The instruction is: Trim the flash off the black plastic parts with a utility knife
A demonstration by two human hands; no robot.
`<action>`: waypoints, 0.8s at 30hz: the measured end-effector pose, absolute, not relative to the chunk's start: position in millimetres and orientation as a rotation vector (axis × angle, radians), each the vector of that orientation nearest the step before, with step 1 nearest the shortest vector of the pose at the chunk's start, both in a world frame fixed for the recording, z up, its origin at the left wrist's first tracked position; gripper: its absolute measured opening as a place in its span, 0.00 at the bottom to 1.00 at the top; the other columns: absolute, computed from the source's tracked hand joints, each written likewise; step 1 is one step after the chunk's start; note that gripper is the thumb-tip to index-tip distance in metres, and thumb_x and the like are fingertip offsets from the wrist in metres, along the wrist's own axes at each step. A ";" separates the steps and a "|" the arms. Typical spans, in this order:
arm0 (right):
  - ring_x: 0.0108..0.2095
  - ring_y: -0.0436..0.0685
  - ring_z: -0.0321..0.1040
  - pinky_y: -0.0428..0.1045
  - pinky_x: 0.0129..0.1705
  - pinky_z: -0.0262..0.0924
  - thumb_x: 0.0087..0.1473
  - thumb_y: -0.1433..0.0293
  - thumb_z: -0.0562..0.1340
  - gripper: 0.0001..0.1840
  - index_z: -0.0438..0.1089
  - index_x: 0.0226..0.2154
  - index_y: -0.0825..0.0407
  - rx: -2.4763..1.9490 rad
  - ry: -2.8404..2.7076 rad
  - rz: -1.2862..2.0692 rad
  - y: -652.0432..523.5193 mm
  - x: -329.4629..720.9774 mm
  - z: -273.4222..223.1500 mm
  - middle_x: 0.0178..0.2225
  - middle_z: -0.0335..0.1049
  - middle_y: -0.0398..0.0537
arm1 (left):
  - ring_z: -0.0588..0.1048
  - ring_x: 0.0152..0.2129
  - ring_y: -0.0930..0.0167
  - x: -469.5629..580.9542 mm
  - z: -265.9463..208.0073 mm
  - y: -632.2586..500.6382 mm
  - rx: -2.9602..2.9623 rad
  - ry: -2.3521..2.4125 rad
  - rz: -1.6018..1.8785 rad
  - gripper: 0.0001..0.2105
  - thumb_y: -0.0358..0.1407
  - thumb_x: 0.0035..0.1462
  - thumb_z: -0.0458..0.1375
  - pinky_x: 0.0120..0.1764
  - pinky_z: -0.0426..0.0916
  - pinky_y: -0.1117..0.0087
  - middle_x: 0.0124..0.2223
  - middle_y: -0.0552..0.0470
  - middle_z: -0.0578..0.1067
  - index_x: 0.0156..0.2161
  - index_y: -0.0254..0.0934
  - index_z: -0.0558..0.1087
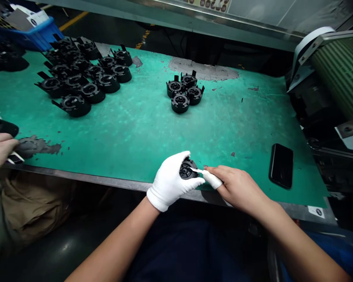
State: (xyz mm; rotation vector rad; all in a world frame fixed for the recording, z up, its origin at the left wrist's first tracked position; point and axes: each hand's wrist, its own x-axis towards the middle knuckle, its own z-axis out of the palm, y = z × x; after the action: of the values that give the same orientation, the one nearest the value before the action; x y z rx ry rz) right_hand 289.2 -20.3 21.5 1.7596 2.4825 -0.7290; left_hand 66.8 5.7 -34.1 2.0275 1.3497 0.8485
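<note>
My left hand (172, 178), in a white glove, is wrapped round a round black plastic part (187, 170) above the table's front edge. The part's ribbed inner face is turned up. From the right, my bare right hand (233, 182), its thumb covered in white, grips a small knife (196, 170). The pale blade reaches over the part's face; whether it touches cannot be made out. Most of the knife's handle is hidden in my fingers.
A small cluster of black parts (180, 102) stands mid-table, with a larger group (76, 102) to the left. A phone (281, 166) lies on the green mat (129, 145) at right, near a conveyor (338, 66). A co-worker's hand (0, 149) is at far left, by a blue bin (42, 35).
</note>
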 end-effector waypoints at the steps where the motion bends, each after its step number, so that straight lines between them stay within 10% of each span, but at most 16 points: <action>1: 0.42 0.59 0.74 0.51 0.40 0.64 0.64 0.69 0.53 0.21 0.69 0.57 0.45 1.741 2.499 -0.751 -17.7 289.7 22.3 0.45 0.77 0.46 | 0.74 0.53 0.57 66.3 -32.0 6.4 2.031 1.345 0.832 0.41 0.56 0.47 0.68 0.59 0.68 0.54 0.54 0.42 0.75 0.60 0.36 0.64; 13: 0.40 0.59 0.74 0.50 0.38 0.61 0.65 0.68 0.52 0.17 0.72 0.52 0.47 1.530 2.546 -0.844 -7.1 290.1 16.2 0.41 0.77 0.47 | 0.59 0.66 0.52 49.5 -11.5 17.1 2.130 1.103 0.568 0.52 0.60 0.42 0.69 0.66 0.58 0.49 0.70 0.40 0.58 0.68 0.42 0.54; 24: 0.40 0.57 0.73 0.50 0.40 0.61 0.64 0.70 0.53 0.18 0.70 0.53 0.50 1.497 2.630 -0.952 -7.7 294.4 6.4 0.41 0.75 0.48 | 0.68 0.61 0.57 70.5 -36.2 -11.7 1.888 1.368 0.771 0.45 0.53 0.49 0.68 0.63 0.65 0.53 0.63 0.40 0.67 0.66 0.39 0.55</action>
State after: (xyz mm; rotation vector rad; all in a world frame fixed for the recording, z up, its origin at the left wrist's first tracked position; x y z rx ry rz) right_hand 294.4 -7.7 6.4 1.4973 2.6304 -0.9519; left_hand 70.5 -11.7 -36.2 1.8876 1.3676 0.7707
